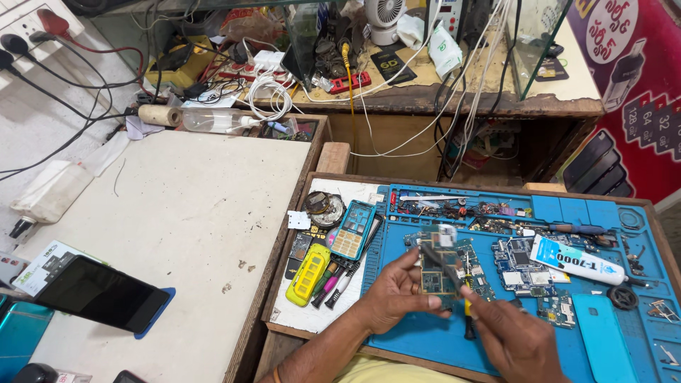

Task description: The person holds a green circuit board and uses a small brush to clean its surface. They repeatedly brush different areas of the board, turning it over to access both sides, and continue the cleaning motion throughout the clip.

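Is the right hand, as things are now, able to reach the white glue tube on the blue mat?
Probably not at once: the right hand holds a thin tool against the circuit board. The glue tube lies near, uncovered.

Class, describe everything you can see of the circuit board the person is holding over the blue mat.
The circuit board is a small, flat, greenish-blue rectangle studded with tiny metal parts and shields. The left hand grips it by its edges, thumb below, tilting it upright above the blue work mat. The right hand presses a thin black tool against its face. A white square piece sits at its top edge.
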